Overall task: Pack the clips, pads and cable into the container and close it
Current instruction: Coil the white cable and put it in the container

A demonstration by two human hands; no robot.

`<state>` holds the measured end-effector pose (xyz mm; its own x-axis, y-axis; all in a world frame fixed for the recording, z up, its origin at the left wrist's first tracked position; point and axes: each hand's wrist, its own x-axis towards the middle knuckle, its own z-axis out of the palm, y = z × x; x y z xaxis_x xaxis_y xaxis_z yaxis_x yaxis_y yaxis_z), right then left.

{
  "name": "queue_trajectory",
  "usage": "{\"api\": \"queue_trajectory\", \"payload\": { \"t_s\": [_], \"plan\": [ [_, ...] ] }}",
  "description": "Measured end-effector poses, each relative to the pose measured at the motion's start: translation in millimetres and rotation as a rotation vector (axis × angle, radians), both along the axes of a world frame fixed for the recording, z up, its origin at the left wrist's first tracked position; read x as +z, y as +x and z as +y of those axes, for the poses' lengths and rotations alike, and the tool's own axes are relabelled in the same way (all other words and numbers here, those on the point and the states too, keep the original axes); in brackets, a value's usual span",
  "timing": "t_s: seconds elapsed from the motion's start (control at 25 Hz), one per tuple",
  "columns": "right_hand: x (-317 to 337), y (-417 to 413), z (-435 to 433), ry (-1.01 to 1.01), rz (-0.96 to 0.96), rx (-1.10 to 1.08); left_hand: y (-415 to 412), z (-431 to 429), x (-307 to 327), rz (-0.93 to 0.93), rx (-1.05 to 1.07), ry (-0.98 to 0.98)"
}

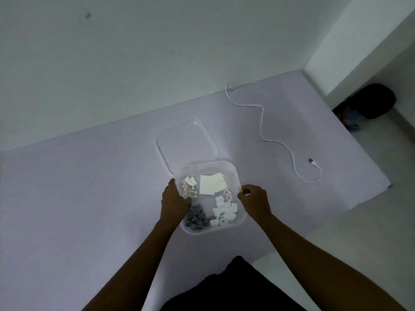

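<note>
A clear plastic container [233, 173] sits open on the lilac sheet. Inside lie cream clips [189, 186], white square pads [212, 183], grey clips [197, 218] and white clips [224, 209]. My left hand [174, 202] rests flat against the container's left wall. My right hand [254, 199] pinches the right rim. The clear lid [187, 142] lies flat just behind the container. A white cable [263, 122] snakes across the sheet to the right, its plug [312, 161] near the sheet's right edge.
The lilac sheet [89, 198] covers the floor up to a white wall. A dark bag [375, 104] sits in the corner at right. My dark-clothed knee [231, 288] is at the bottom.
</note>
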<state>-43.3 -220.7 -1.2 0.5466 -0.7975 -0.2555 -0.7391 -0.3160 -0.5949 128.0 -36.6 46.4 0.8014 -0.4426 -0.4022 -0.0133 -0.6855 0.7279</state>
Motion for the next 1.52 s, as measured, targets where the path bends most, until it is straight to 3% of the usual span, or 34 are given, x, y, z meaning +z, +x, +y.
{"api": "queue_trajectory", "payload": {
  "t_s": [0.28, 0.4, 0.64, 0.96, 1.24, 1.36, 1.52],
  "plan": [
    [-5, -43, -86, 0.198, -0.071, 0.162, -51, -56, -29, -0.014, 0.133, 0.148],
    [-8, -59, -129, 0.130, -0.094, 0.141, -62, -67, -26, -0.028, 0.218, 0.167],
    [-38, -120, -219, -0.090, 0.254, 0.013, -81, -110, -5, -0.257, 0.103, 0.237],
    [-47, -146, -228, -0.171, 0.402, 0.082, -105, -162, -1, -0.239, -0.083, 0.076],
    [-5, -108, -211, 0.140, 0.051, 0.199, -121, -186, 21, -0.313, -0.283, -0.095],
    [53, -81, -203, 0.191, -0.020, 0.392, -118, -201, 43, -0.382, -0.385, -0.170],
    [136, -61, -201, 0.174, -0.157, 0.451, -108, -228, 71, -0.405, -0.515, -0.211]
  ]
}}
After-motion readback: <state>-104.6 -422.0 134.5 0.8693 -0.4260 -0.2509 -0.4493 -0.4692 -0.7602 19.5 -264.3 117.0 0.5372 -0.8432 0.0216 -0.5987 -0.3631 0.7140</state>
